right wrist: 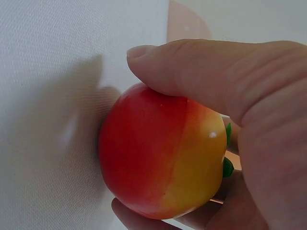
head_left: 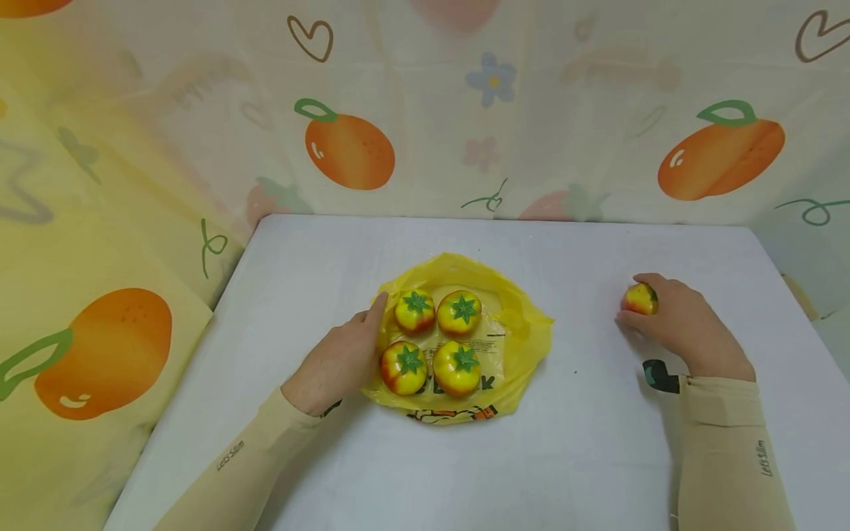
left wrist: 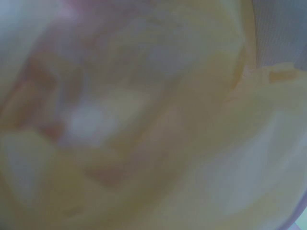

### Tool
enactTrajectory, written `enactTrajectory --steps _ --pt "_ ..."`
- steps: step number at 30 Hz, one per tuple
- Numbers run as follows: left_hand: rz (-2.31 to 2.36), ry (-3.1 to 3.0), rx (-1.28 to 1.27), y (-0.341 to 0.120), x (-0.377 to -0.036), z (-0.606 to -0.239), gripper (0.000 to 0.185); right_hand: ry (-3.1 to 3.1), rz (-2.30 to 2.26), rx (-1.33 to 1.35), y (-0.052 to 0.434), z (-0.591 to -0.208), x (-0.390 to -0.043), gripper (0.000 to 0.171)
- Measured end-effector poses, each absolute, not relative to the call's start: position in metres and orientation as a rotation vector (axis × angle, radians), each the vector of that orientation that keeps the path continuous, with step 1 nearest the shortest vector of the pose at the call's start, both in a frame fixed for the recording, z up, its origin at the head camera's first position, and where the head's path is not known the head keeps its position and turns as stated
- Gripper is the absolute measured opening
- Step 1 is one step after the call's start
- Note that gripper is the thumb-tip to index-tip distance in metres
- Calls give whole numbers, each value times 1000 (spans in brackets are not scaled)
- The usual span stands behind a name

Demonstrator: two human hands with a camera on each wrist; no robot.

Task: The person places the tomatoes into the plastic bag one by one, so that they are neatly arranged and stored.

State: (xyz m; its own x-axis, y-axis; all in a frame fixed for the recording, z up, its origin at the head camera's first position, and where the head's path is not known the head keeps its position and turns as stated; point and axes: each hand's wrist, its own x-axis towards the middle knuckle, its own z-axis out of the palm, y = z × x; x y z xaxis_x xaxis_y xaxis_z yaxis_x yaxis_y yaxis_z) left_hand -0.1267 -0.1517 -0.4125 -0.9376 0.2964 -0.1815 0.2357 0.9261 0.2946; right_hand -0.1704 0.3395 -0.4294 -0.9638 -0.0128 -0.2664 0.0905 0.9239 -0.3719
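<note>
A yellow plastic bag (head_left: 524,332) lies spread on the white table, with several toy tomatoes (head_left: 459,312) sitting upright on it. They are yellow shading to red, with green star-shaped tops. My left hand (head_left: 339,361) is at the bag's left edge beside the tomatoes; whether its fingers grip the plastic I cannot tell. Blurred yellow plastic (left wrist: 192,143) fills the left wrist view. Well to the right, my right hand (head_left: 690,321) holds another toy tomato (right wrist: 148,153) between thumb and fingers, close to the tabletop. Its green top faces the palm.
The white tabletop (head_left: 279,280) reaches back to a cream cloth (head_left: 425,133) printed with oranges, hearts and flowers. That cloth also hangs along the left side. Between the bag and my right hand lies a stretch of bare tabletop.
</note>
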Motion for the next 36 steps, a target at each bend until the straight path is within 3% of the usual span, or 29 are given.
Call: enactTrajectory --steps 36 --pt "393 2869 402 -151 -126 -413 75 2812 -594 28 328 -420 -170 90"
